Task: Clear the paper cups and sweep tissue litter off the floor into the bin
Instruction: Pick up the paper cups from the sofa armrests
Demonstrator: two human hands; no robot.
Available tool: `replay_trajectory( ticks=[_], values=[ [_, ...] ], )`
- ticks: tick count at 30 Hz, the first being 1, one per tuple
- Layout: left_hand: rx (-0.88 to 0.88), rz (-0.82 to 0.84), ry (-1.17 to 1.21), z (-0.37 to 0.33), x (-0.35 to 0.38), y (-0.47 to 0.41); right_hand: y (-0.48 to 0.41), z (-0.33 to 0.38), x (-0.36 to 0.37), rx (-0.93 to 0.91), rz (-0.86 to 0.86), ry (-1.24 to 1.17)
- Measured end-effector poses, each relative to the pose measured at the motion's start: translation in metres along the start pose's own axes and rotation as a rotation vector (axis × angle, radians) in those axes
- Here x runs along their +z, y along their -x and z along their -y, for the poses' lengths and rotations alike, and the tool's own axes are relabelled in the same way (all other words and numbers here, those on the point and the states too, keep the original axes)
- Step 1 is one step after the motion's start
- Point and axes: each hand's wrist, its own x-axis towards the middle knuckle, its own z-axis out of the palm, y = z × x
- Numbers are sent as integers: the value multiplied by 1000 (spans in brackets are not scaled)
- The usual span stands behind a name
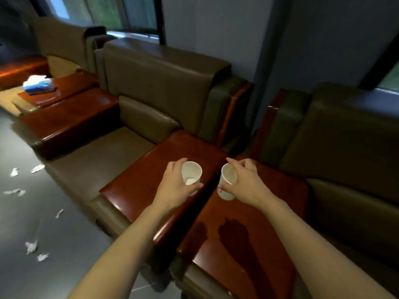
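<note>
Two white paper cups stand on the red-brown wooden armrests between the sofas. My left hand [176,184] grips the left cup [191,174], fingers round its far side and thumb on the near side; something white lies at its bottom. My right hand [245,182] grips the right cup [227,184] by its rim; this cup tilts left over the right armrest [248,234]. Several crumpled tissue scraps [31,247] lie scattered on the grey floor at the left. No bin is in view.
Brown leather sofas line the wall, their seats parted by wide wooden armrests [133,186]. A blue-and-white tissue pack [38,84] lies on a far armrest at the upper left. Windows run along the back wall. Grey floor [54,223] lies to the left.
</note>
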Motion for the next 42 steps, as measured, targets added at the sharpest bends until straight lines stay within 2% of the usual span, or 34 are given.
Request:
replay_trajectory(
  ticks=[6,16,21,25,31,36,42],
  values=[
    [239,229,-47,-149,61,73,156,-78,-82,190,-204,-30],
    [698,631,-1,-391,258,231,434,-265,-202,659,-576,21],
    [850,825,5,-500,370,341,576,-360,-240,865,-682,-15],
    [889,932,27,-583,448,420,673,-430,-274,991,-716,-12],
    [966,1017,21,-675,539,494,768,-515,-329,1072,-748,-7],
    [1026,1038,14,-737,605,533,817,-583,-367,1085,-785,-25],
    [1064,1051,33,-823,692,581,868,-679,-417,1081,-751,-24]
  ],
)
